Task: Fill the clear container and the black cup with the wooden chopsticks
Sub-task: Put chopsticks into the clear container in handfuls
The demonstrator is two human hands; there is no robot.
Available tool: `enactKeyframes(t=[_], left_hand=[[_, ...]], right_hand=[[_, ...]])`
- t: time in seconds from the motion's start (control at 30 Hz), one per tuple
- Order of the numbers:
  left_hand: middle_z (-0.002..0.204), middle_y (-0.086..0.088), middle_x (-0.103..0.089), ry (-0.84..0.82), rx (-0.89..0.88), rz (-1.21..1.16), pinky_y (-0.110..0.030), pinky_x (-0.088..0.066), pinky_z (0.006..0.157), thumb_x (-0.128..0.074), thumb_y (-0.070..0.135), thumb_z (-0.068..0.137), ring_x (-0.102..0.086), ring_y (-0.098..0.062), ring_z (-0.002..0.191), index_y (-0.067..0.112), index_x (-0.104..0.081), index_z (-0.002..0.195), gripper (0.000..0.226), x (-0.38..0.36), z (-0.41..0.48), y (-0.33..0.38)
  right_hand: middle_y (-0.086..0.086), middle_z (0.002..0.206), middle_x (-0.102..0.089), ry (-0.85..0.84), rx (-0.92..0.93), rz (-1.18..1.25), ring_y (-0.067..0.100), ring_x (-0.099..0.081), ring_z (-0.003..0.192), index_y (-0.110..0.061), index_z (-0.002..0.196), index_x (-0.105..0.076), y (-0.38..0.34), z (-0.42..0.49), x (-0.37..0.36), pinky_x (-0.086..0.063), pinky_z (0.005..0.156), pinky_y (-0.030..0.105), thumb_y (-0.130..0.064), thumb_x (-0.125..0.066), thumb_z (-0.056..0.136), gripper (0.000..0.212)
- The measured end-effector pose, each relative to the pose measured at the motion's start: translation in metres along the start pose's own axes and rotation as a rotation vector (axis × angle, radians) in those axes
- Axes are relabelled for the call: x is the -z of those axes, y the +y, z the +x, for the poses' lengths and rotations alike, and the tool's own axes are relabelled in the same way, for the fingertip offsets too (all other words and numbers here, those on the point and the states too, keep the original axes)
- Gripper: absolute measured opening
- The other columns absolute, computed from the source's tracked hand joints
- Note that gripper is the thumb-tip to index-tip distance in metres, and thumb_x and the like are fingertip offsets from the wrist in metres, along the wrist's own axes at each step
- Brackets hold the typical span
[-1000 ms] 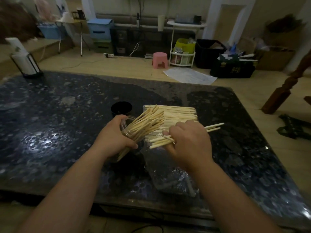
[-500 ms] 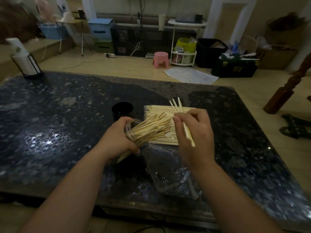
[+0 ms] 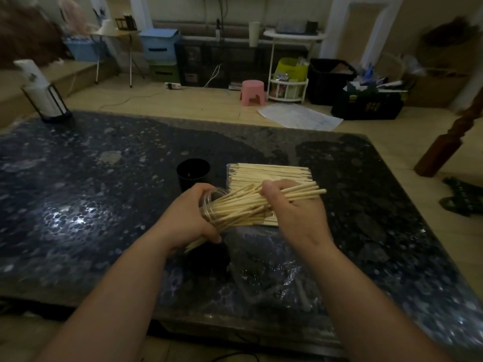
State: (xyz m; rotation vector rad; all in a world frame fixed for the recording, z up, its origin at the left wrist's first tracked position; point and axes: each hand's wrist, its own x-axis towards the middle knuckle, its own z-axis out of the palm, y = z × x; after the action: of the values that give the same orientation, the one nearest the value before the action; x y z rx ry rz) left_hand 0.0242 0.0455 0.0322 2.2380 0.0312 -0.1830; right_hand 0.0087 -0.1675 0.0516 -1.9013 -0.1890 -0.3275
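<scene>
My left hand (image 3: 184,216) grips the clear container (image 3: 209,202), tilted with its mouth toward the right and several wooden chopsticks sticking out of it. My right hand (image 3: 295,212) holds a few chopsticks (image 3: 303,193), lying nearly level with their left ends at the container's mouth. Behind both hands a flat stack of chopsticks (image 3: 271,172) rests on its plastic wrapper. The black cup (image 3: 193,172) stands upright just behind my left hand; no chopsticks show in it.
Everything sits on a dark speckled stone table (image 3: 91,205). Crumpled clear plastic wrap (image 3: 269,267) lies in front of my hands. A paper roll in a black holder (image 3: 43,97) stands at the far left corner. A wooden post (image 3: 452,134) rises off the table's right side.
My right hand lifted a few chopsticks off the stack, held them upright, then laid them level and brought their ends to the container's mouth. My left hand kept holding the tilted container.
</scene>
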Motion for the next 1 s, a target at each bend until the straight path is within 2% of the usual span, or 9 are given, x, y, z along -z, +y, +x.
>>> enactKeyframes(t=[0.1, 0.2, 0.27, 0.37, 0.53, 0.67, 0.77, 0.9, 1.0], left_hand=[[0.113, 0.015, -0.056, -0.008, -0.019, 0.012, -0.017, -0.041, 0.073, -0.093, 0.005, 0.048, -0.053, -0.001, 0.098, 0.036, -0.051, 0.123, 0.091, -0.0014, 0.0001, 0.0006], [0.116, 0.01, -0.057, 0.0, -0.018, 0.015, -0.021, -0.043, 0.076, -0.094, 0.005, 0.048, -0.054, -0.007, 0.102, 0.035, -0.051, 0.123, 0.092, -0.0011, 0.0011, -0.0005], [0.119, 0.01, -0.056, -0.002, -0.009, 0.003, -0.025, -0.044, 0.079, -0.093, 0.005, 0.049, -0.054, -0.009, 0.106, 0.036, -0.05, 0.125, 0.093, -0.0002, 0.0013, -0.0007], [0.119, 0.012, -0.055, -0.012, -0.003, -0.008, -0.025, -0.044, 0.079, -0.093, 0.004, 0.051, -0.054, -0.009, 0.107, 0.035, -0.049, 0.126, 0.093, 0.0, 0.0017, -0.0003], [0.12, 0.009, -0.056, -0.017, -0.009, 0.015, -0.026, -0.044, 0.08, -0.094, 0.007, 0.049, -0.055, -0.012, 0.108, 0.034, -0.05, 0.128, 0.094, -0.0008, 0.0024, -0.0006], [0.12, 0.011, -0.055, -0.009, 0.006, -0.01, -0.022, -0.042, 0.075, -0.093, 0.007, 0.05, -0.054, -0.01, 0.107, 0.037, -0.049, 0.127, 0.094, 0.0005, 0.0023, -0.0017], [0.118, 0.014, -0.055, -0.001, 0.021, -0.043, -0.022, -0.041, 0.074, -0.093, 0.005, 0.05, -0.054, -0.009, 0.107, 0.039, -0.049, 0.123, 0.091, 0.0015, 0.0017, -0.0022], [0.118, 0.014, -0.056, -0.006, 0.024, -0.043, -0.027, -0.045, 0.08, -0.093, 0.005, 0.049, -0.054, -0.01, 0.107, 0.04, -0.049, 0.123, 0.093, 0.0009, 0.0019, -0.0018], [0.118, 0.01, -0.058, 0.008, 0.021, -0.04, -0.032, -0.048, 0.087, -0.093, 0.004, 0.047, -0.056, -0.013, 0.108, 0.037, -0.051, 0.126, 0.095, -0.0004, 0.0019, -0.0019]], right_hand=[[-0.005, 0.108, -0.056, -0.108, -0.067, -0.059, -0.006, -0.053, 0.096, -0.039, 0.08, -0.069, 0.0042, 0.0005, -0.0048, -0.036, 0.076, 0.0, -0.034, -0.072, 0.089, 0.011], [-0.011, 0.116, -0.048, -0.103, -0.097, 0.01, 0.001, -0.05, 0.106, -0.043, 0.097, -0.063, 0.0097, 0.0003, -0.0065, -0.04, 0.088, 0.009, -0.045, -0.075, 0.083, 0.018], [-0.007, 0.112, -0.054, -0.018, -0.114, 0.137, 0.005, -0.054, 0.103, -0.036, 0.098, -0.063, 0.0084, 0.0001, -0.0062, -0.045, 0.088, 0.02, -0.05, -0.061, 0.084, 0.019], [-0.004, 0.094, -0.06, 0.099, -0.047, 0.128, 0.002, -0.054, 0.088, -0.027, 0.083, -0.064, 0.0027, -0.0009, -0.0026, -0.041, 0.076, 0.017, -0.029, -0.046, 0.095, 0.022], [-0.011, 0.077, -0.065, 0.016, -0.045, 0.028, -0.001, -0.057, 0.072, -0.027, 0.083, -0.067, 0.0001, -0.0038, -0.0052, -0.045, 0.063, 0.017, -0.024, -0.062, 0.096, 0.014], [-0.019, 0.068, -0.054, 0.099, -0.095, 0.192, -0.002, -0.046, 0.064, -0.019, 0.084, -0.059, 0.0023, -0.0039, -0.0063, -0.039, 0.061, 0.023, -0.015, -0.048, 0.1, 0.02], [-0.016, 0.068, -0.056, 0.083, -0.091, 0.193, 0.003, -0.05, 0.067, -0.017, 0.081, -0.062, 0.0031, -0.0037, -0.0047, -0.042, 0.062, 0.026, -0.004, -0.047, 0.096, 0.025], [-0.016, 0.083, -0.071, 0.026, -0.048, 0.14, 0.0, -0.063, 0.08, -0.029, 0.087, -0.073, 0.0038, -0.003, -0.0041, -0.051, 0.07, 0.017, -0.008, -0.06, 0.095, 0.026], [-0.017, 0.067, -0.061, 0.075, -0.072, 0.141, -0.002, -0.055, 0.066, -0.029, 0.093, -0.07, 0.0084, -0.0021, -0.003, -0.046, 0.064, 0.017, -0.012, -0.065, 0.093, 0.018]])
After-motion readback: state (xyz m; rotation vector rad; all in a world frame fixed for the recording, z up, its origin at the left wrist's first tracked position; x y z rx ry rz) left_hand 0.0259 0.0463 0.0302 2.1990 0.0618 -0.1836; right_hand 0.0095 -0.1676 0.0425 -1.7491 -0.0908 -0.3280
